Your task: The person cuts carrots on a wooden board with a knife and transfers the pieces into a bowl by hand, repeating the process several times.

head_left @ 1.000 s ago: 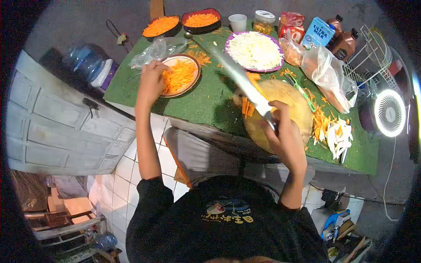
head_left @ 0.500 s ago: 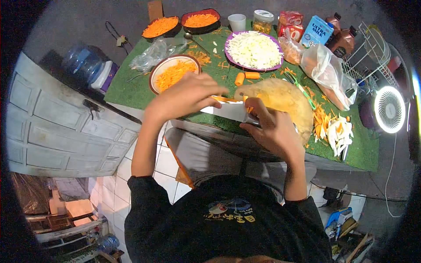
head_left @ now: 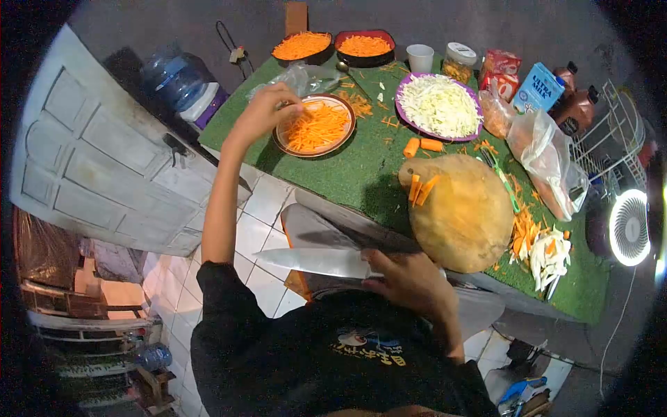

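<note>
My left hand [head_left: 267, 117] is over the left rim of a brown-rimmed plate [head_left: 283, 144] heaped with carrot strips [head_left: 316, 126]. Its fingers are apart and I see nothing held in them. Low in front of my body, my right hand [head_left: 415, 281] grips a kitchen knife [head_left: 313, 262] by the handle, the broad blade pointing left beyond the table's edge. A round wooden chopping board [head_left: 465, 219] lies at the table's front, with a few carrot slices [head_left: 422, 189] on its left part. Two short carrot chunks [head_left: 421, 146] rest just behind the board.
Behind the board stands a purple plate [head_left: 478, 133] of shredded cabbage. Two dark trays [head_left: 365, 61] of carrot shreds sit at the back. Right of the board are a green-handled peeler [head_left: 513, 194], peelings [head_left: 526, 235] and a plastic bag [head_left: 545, 156]. A lit fan [head_left: 631, 228] stands far right.
My left hand has moved from the board's left side up to the plate of carrot strips. My right hand has drawn the knife back off the board toward my body.
</note>
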Tool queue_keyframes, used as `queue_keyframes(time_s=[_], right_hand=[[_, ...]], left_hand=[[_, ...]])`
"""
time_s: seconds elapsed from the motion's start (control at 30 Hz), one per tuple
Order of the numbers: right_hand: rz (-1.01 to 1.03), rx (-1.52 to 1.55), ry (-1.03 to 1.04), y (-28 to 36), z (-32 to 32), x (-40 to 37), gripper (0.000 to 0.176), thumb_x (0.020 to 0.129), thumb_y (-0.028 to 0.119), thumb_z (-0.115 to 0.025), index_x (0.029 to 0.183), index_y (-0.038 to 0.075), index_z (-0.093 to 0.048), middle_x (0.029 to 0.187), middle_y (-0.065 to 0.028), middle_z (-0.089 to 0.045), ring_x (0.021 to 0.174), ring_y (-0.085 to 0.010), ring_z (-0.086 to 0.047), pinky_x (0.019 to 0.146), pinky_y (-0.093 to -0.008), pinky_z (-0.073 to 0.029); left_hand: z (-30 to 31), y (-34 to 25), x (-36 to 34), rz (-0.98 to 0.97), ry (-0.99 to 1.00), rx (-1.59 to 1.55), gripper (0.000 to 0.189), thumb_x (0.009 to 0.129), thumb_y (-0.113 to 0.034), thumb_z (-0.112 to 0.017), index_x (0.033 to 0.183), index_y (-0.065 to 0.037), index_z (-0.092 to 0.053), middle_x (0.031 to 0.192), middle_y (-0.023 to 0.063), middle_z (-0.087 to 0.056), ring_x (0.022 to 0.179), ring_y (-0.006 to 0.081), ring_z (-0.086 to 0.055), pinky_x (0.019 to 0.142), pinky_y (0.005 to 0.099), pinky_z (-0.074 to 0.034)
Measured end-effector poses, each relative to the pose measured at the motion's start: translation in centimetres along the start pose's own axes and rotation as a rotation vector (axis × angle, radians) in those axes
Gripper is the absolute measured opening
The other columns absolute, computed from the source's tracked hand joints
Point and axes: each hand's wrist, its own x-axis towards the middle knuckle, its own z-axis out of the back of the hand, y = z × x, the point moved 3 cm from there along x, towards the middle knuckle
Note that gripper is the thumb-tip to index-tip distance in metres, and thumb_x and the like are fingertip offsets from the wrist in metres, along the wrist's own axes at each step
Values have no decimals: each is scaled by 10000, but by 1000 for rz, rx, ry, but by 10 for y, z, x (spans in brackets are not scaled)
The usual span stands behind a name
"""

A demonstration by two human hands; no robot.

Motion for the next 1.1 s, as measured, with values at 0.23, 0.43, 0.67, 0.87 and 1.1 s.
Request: queue_keyframes(time_s=[0.23, 0.43, 0.67, 0.87, 1.1], right_hand=[[-147, 4, 53, -6, 7, -17, 445, 916, 316, -745, 1280, 137, -561, 958, -163, -750, 869, -401, -726, 742, -489, -575], [-138, 10, -58, -19, 7, -28, 437, 899, 279, -761, 1259, 140, -555, 968, -163, -755, 922, -394, -729, 753, -477, -580], [-211, -70, -176, -20, 20, -41, 434, 864, 265, -798, 1216, 131, -582, 959, -165, -752, 905, -389, -734, 749, -472, -578], [-449, -106, -470, -24, 57, -72, 454, 811, 167, -841, 1182, 102, -585, 896, -166, -733, 811, -370, -725, 715, -437, -565], [-710, -135, -631, -54, 76, -86, 392, 943, 230, -725, 1269, 120, -538, 875, -218, -699, 791, -448, -685, 672, -513, -506]], left_hand=[[-26, 37, 10, 155, 55, -102, 212, 889, -212, -755, 961, -13, -741, 833, 110, -691, 748, 232, -634, 711, 391, -503], [-35, 38, 16, 185, 203, -3, 176, 901, -179, -726, 986, -26, -740, 868, 122, -704, 800, 288, -675, 743, 418, -518], [-35, 19, 14, 103, 195, 72, 155, 922, -173, -685, 1000, -55, -749, 986, 133, -707, 936, 315, -679, 838, 425, -526], [-41, 30, -8, 170, 239, 150, 241, 899, -239, -729, 1076, -75, -724, 967, 146, -726, 934, 325, -697, 798, 448, -535], [-43, 20, -15, 336, 179, 126, 369, 872, -259, -761, 1146, -27, -671, 977, 196, -730, 904, 360, -708, 787, 454, -544]])
